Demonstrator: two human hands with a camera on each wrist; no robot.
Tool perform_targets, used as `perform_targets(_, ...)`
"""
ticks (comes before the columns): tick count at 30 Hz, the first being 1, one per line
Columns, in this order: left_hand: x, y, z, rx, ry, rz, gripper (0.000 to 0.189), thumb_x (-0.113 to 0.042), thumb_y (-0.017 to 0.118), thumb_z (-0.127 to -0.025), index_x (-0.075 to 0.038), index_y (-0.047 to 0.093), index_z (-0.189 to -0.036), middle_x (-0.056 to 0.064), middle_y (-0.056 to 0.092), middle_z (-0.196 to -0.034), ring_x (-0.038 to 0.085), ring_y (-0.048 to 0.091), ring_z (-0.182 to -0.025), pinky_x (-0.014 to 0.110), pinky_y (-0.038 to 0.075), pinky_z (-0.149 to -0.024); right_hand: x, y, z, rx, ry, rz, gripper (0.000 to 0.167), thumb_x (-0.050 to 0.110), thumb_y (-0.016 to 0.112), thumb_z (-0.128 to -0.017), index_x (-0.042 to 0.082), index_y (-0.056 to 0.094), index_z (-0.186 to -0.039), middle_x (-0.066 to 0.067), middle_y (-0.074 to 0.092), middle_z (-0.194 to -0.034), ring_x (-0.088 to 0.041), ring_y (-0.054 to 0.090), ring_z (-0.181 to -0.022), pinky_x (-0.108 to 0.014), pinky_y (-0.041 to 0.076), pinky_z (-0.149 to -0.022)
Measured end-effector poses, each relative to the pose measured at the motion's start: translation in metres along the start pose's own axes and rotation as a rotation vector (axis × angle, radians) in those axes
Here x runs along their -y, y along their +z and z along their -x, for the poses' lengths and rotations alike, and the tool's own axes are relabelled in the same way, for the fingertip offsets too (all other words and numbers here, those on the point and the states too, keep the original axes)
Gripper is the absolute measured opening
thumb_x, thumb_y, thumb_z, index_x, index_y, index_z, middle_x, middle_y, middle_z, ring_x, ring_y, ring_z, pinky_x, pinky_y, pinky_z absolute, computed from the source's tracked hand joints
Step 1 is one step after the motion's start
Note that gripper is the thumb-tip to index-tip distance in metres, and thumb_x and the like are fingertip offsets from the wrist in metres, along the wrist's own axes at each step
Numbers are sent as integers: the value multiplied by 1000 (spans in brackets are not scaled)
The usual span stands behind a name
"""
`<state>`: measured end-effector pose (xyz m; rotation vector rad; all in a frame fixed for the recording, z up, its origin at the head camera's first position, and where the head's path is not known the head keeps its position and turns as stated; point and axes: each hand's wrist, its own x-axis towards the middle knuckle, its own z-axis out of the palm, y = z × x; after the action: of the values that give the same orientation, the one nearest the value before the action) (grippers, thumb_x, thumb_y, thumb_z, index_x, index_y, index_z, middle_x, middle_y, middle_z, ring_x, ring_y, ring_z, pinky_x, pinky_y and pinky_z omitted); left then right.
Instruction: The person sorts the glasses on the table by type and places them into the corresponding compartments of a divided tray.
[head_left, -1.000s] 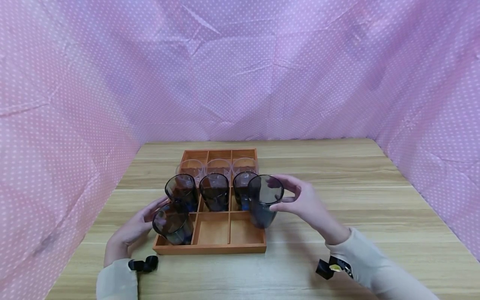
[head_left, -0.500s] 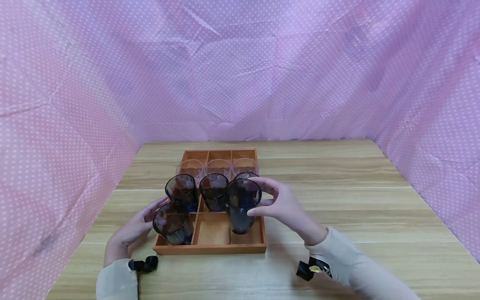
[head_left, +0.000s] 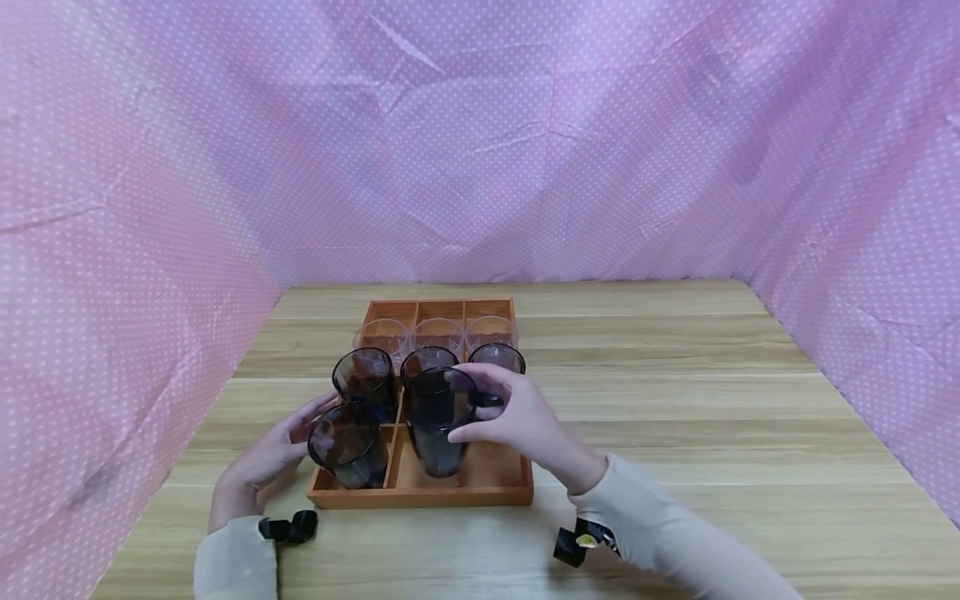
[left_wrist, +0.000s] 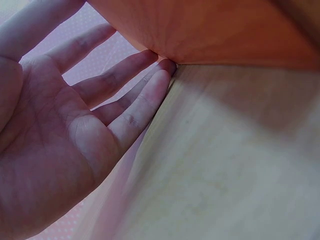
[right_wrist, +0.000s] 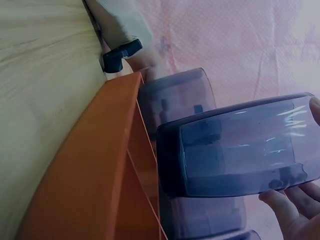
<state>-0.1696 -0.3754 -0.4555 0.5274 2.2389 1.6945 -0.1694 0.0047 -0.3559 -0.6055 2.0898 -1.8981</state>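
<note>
My right hand (head_left: 517, 421) grips a dark tinted glass (right_wrist: 240, 150) by its side, fingers and thumb round the upper part. The glass hangs slightly tilted over the front middle compartment of a wooden divided tray (head_left: 420, 498); in the right wrist view its base is close to the tray's wall. My left hand (head_left: 270, 454) lies at the tray's left side, and in the left wrist view its outstretched fingertips (left_wrist: 159, 82) touch the wooden wall. Beside it, another dark glass (head_left: 352, 454) stands in the front left compartment.
Behind the front row stand more dark glasses, left (head_left: 367, 387), middle (head_left: 429, 358) and right (head_left: 498, 358). Clear glasses (head_left: 384, 333) fill a row further back. Pink dotted cloth (head_left: 480, 167) surrounds the wooden table (head_left: 675, 375).
My right hand has carried the dark glass leftward, from the tray's right edge across the front right compartment to above the front middle one. The left hand has stayed in place.
</note>
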Motion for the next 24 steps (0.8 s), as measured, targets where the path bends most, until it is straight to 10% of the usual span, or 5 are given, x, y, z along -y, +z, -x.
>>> perform_targets(24,1,3,0,14,21,21,67,-6,51,-99,-5,14,-155,-31,42,-140,-10,47,-123,8,38,-96,-26,21,-1,22,69,55,69,12,87,-70,16,58,-132,-10,59,-132,-32,62,-115,-38,58,-89)
